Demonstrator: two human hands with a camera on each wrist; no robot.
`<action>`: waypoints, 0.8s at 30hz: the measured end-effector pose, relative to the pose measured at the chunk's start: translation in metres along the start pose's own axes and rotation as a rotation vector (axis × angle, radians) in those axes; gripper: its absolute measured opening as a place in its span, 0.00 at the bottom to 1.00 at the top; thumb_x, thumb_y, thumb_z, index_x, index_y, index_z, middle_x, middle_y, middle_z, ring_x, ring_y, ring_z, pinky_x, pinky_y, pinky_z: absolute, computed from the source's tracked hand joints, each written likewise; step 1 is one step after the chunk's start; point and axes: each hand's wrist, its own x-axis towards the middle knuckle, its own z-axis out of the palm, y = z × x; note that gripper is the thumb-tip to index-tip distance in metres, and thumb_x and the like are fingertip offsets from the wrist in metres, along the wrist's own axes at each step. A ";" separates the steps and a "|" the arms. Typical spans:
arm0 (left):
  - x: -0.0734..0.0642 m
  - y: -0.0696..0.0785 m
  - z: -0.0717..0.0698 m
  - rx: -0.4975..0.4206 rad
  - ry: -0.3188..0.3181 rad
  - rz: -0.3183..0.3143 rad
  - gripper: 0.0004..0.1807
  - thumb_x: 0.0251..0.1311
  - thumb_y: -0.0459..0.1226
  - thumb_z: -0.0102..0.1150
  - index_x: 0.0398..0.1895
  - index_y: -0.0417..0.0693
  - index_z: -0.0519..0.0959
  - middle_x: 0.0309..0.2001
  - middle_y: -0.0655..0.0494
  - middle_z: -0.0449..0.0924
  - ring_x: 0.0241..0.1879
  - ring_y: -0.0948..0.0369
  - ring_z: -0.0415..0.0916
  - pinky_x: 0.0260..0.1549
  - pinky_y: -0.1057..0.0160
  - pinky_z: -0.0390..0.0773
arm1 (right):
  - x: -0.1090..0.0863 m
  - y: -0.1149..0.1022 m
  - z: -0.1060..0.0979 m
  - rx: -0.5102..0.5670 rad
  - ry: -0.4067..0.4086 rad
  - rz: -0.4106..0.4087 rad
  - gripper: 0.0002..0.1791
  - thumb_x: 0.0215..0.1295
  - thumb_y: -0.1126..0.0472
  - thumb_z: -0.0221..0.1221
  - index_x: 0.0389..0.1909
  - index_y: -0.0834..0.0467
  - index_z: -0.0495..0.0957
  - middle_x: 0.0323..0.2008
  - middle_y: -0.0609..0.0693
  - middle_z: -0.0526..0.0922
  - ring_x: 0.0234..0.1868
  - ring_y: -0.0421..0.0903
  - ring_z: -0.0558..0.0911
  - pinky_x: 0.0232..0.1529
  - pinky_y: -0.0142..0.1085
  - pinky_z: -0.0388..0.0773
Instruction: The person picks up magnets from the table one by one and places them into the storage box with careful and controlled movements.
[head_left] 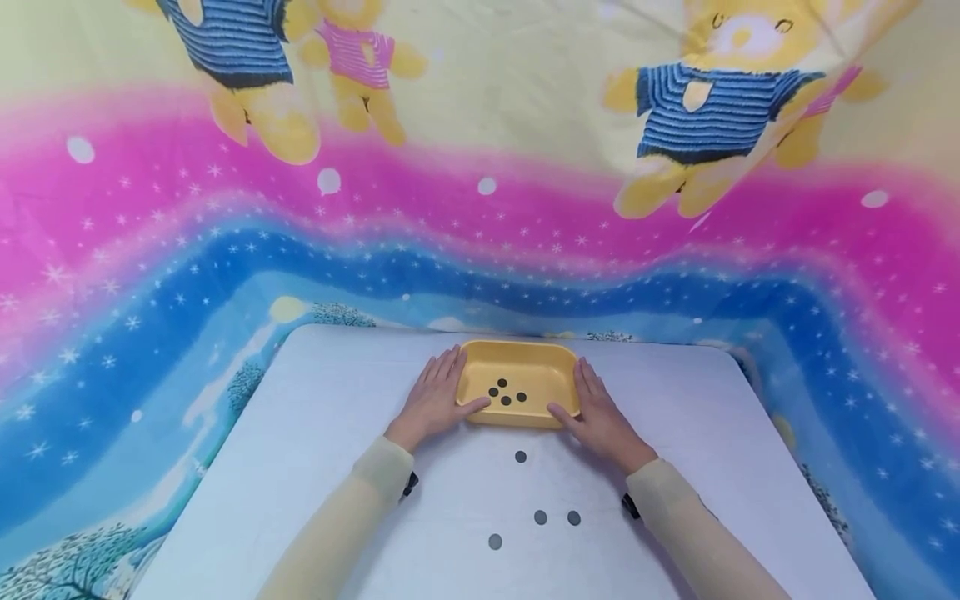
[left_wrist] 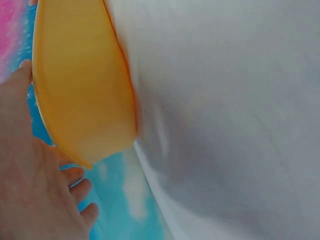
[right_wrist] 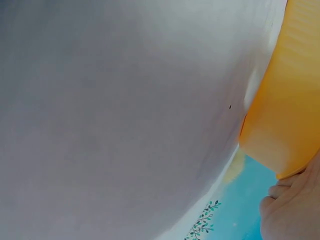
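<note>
A yellow rectangular tray (head_left: 516, 421) sits at the far edge of the white table. Several small dark round discs (head_left: 506, 401) lie inside it. My left hand (head_left: 431, 400) holds the tray's left end, fingers along its outer side and thumb at the near rim. At the right end my right hand (head_left: 603, 418) holds it the same way. The left wrist view shows the tray's side wall (left_wrist: 87, 85) with the left thumb against the rim. In the right wrist view, the right hand's fingers (right_wrist: 280, 192) lie by the tray's end, partly cut off by the frame.
On the white tabletop (head_left: 315, 500), a disc (head_left: 521, 457) lies just in front of the tray. Three more lie nearer to me, one of them a grey disc (head_left: 495, 542) farthest forward. A patterned cloth (head_left: 480, 217) hangs around the table's back and sides.
</note>
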 end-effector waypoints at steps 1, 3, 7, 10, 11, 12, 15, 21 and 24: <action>0.000 0.000 0.001 -0.006 -0.008 -0.003 0.62 0.70 0.75 0.46 0.89 0.42 0.41 0.89 0.46 0.38 0.87 0.49 0.38 0.85 0.49 0.36 | 0.000 0.000 0.001 -0.001 0.000 0.001 0.62 0.75 0.23 0.49 0.87 0.62 0.34 0.88 0.57 0.32 0.87 0.63 0.41 0.84 0.61 0.46; -0.001 0.000 0.003 -0.016 -0.027 -0.007 0.63 0.69 0.76 0.45 0.89 0.43 0.39 0.89 0.47 0.35 0.87 0.50 0.36 0.85 0.51 0.34 | -0.001 0.000 0.002 -0.002 -0.002 0.007 0.62 0.75 0.23 0.49 0.87 0.62 0.33 0.88 0.57 0.32 0.87 0.62 0.40 0.84 0.61 0.46; -0.003 0.001 0.006 -0.047 -0.048 -0.017 0.66 0.67 0.78 0.45 0.89 0.43 0.37 0.89 0.49 0.31 0.87 0.51 0.34 0.85 0.52 0.34 | -0.003 -0.001 0.005 0.000 -0.011 0.012 0.62 0.75 0.23 0.48 0.87 0.62 0.33 0.88 0.57 0.32 0.87 0.60 0.38 0.84 0.60 0.45; -0.004 0.001 0.008 -0.060 -0.060 -0.033 0.68 0.65 0.79 0.46 0.89 0.44 0.35 0.88 0.50 0.27 0.87 0.53 0.31 0.84 0.52 0.34 | -0.005 -0.002 0.006 0.001 -0.014 0.005 0.62 0.75 0.22 0.47 0.87 0.62 0.34 0.88 0.59 0.33 0.87 0.60 0.38 0.84 0.60 0.45; -0.004 0.001 0.009 -0.068 -0.062 -0.037 0.68 0.64 0.80 0.46 0.89 0.44 0.35 0.88 0.51 0.27 0.87 0.53 0.30 0.84 0.52 0.34 | -0.006 -0.002 0.006 -0.004 -0.014 0.004 0.62 0.75 0.22 0.47 0.87 0.62 0.34 0.88 0.59 0.34 0.87 0.60 0.38 0.84 0.60 0.46; -0.005 0.001 0.011 -0.080 -0.061 -0.037 0.69 0.64 0.79 0.48 0.89 0.44 0.35 0.88 0.51 0.26 0.87 0.53 0.30 0.84 0.52 0.34 | -0.006 -0.002 0.005 -0.005 -0.012 0.003 0.62 0.76 0.23 0.47 0.87 0.63 0.34 0.88 0.59 0.34 0.87 0.60 0.38 0.84 0.60 0.46; -0.004 0.002 0.013 -0.113 -0.056 -0.037 0.69 0.64 0.77 0.52 0.89 0.43 0.36 0.88 0.51 0.26 0.87 0.53 0.30 0.84 0.52 0.35 | -0.007 -0.001 0.003 -0.017 -0.009 0.002 0.61 0.76 0.23 0.47 0.87 0.63 0.34 0.88 0.60 0.34 0.87 0.60 0.38 0.84 0.60 0.46; 0.002 0.002 0.009 -0.101 -0.034 -0.041 0.70 0.63 0.79 0.51 0.88 0.41 0.37 0.89 0.47 0.31 0.87 0.51 0.34 0.85 0.51 0.38 | -0.001 0.000 -0.003 -0.010 -0.029 0.011 0.62 0.75 0.22 0.46 0.87 0.60 0.31 0.88 0.55 0.29 0.87 0.60 0.37 0.84 0.61 0.45; 0.004 0.001 0.007 -0.101 -0.041 -0.049 0.71 0.61 0.80 0.50 0.88 0.42 0.36 0.89 0.47 0.30 0.87 0.52 0.33 0.84 0.53 0.37 | 0.002 0.001 -0.004 -0.015 -0.039 0.012 0.62 0.75 0.21 0.45 0.87 0.60 0.30 0.88 0.56 0.29 0.87 0.61 0.37 0.84 0.61 0.45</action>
